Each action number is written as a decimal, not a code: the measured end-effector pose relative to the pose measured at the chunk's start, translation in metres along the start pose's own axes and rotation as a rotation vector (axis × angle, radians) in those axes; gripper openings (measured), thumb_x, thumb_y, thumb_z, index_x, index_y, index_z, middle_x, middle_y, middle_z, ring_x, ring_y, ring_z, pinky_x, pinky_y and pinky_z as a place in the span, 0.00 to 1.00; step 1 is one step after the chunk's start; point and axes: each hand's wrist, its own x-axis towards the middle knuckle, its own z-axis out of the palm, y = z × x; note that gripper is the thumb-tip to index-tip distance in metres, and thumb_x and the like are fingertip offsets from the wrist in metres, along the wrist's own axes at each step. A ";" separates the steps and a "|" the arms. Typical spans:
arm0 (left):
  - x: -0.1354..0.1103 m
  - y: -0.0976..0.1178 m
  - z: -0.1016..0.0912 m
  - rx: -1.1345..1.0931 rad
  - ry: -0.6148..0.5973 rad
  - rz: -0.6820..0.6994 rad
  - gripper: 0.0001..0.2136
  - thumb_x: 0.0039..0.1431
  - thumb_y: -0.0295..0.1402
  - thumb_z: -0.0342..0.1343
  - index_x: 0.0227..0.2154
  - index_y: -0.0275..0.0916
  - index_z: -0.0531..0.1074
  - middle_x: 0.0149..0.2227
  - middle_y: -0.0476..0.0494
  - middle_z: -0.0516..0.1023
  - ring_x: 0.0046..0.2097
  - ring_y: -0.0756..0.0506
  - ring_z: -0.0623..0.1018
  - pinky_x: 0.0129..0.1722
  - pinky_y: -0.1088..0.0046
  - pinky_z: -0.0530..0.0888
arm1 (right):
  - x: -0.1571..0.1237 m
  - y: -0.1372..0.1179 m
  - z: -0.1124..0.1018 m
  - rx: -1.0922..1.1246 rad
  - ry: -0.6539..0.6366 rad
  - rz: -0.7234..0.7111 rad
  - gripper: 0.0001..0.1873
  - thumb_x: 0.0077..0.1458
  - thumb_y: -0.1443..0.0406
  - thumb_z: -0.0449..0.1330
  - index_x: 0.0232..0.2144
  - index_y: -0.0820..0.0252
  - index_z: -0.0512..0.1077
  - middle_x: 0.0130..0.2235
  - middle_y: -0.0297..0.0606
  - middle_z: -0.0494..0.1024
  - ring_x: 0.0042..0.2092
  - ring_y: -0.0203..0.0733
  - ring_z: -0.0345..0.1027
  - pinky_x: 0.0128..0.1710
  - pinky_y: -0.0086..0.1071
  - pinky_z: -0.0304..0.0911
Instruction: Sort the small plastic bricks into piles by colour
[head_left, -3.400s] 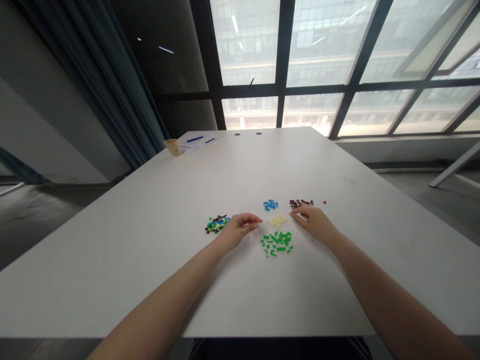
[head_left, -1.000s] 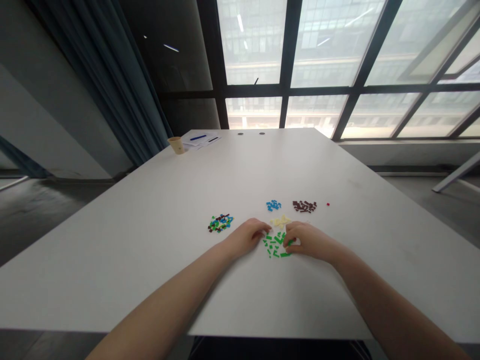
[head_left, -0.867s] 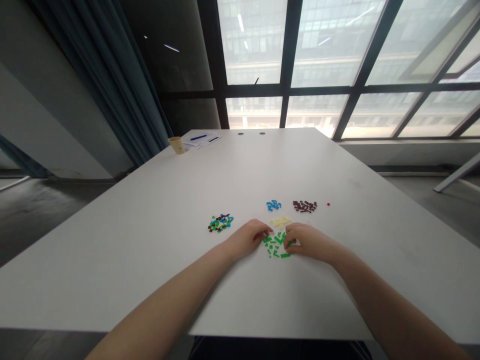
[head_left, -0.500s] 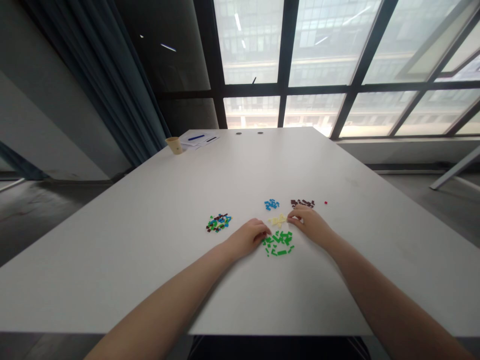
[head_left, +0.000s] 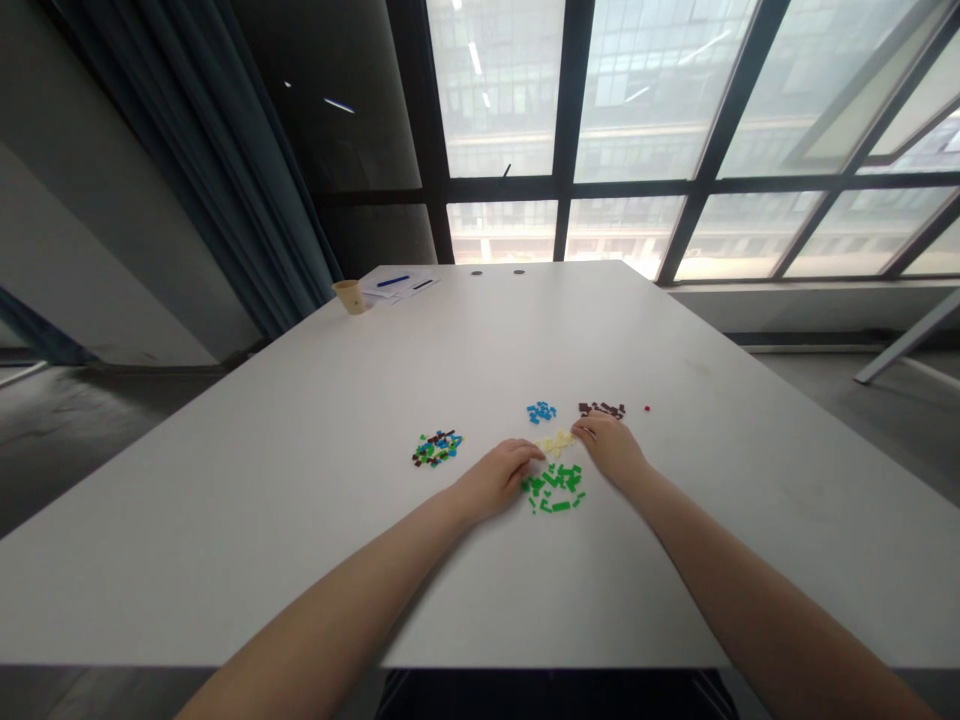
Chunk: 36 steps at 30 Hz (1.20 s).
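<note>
My left hand rests on the table between the yellow and green pieces, fingers bent and held together. Its fingertips touch the left edge of the small pale yellow pieces. Just below lies a spread of green pieces, partly behind that hand. My right hand is pinched at the right edge of the yellow pieces, in front of the dark brown pieces, some of which it covers. What either hand holds is too small to make out. Blue pieces lie just beyond the yellow ones.
A mixed heap of coloured pieces lies to the left of my hands. One red piece sits alone at the right. Far left on the white table are a paper cup and papers with a blue pen.
My left fingers have shifted slightly up and away from the green pieces to the yellow ones. My right hand has drawn its fingers closer together at the yellow pieces' edge.
</note>
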 end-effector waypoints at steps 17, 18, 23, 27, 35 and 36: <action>-0.004 0.009 0.003 -0.026 -0.167 0.063 0.18 0.58 0.29 0.40 0.51 0.37 0.60 0.53 0.38 0.65 0.55 0.45 0.63 0.55 0.65 0.59 | -0.005 -0.004 -0.011 0.138 -0.020 -0.076 0.13 0.47 0.72 0.51 0.30 0.60 0.75 0.29 0.37 0.72 0.31 0.36 0.63 0.34 0.29 0.59; -0.004 0.009 0.003 -0.020 -0.168 0.060 0.18 0.58 0.28 0.41 0.51 0.37 0.60 0.53 0.38 0.64 0.55 0.45 0.63 0.55 0.65 0.59 | -0.007 -0.007 -0.012 0.155 -0.039 -0.095 0.13 0.46 0.73 0.51 0.29 0.61 0.75 0.29 0.38 0.72 0.30 0.36 0.63 0.34 0.29 0.59; -0.002 0.017 0.005 -0.017 -0.215 0.076 0.19 0.57 0.25 0.41 0.52 0.38 0.58 0.53 0.39 0.65 0.53 0.45 0.65 0.54 0.65 0.60 | -0.020 -0.027 -0.017 0.206 -0.201 -0.141 0.15 0.43 0.75 0.50 0.28 0.63 0.75 0.30 0.39 0.74 0.33 0.36 0.65 0.36 0.28 0.58; -0.002 0.023 0.002 -0.036 -0.284 0.057 0.21 0.56 0.23 0.39 0.53 0.40 0.57 0.52 0.41 0.66 0.51 0.47 0.67 0.53 0.68 0.62 | -0.025 -0.038 -0.019 0.209 -0.308 -0.143 0.16 0.41 0.77 0.48 0.26 0.63 0.74 0.31 0.40 0.73 0.34 0.36 0.65 0.36 0.27 0.58; -0.009 0.014 -0.024 0.045 -0.256 -0.061 0.18 0.52 0.31 0.51 0.48 0.41 0.63 0.48 0.41 0.65 0.51 0.44 0.65 0.52 0.67 0.62 | -0.034 -0.038 -0.030 0.227 -0.415 -0.165 0.14 0.43 0.74 0.50 0.29 0.61 0.73 0.32 0.38 0.72 0.34 0.36 0.64 0.36 0.28 0.57; -0.010 0.013 -0.025 0.053 -0.266 -0.104 0.19 0.49 0.33 0.54 0.47 0.40 0.64 0.47 0.41 0.65 0.49 0.44 0.66 0.50 0.67 0.64 | -0.035 -0.036 -0.032 0.223 -0.422 -0.145 0.12 0.44 0.72 0.53 0.31 0.61 0.73 0.33 0.39 0.72 0.35 0.37 0.64 0.37 0.28 0.57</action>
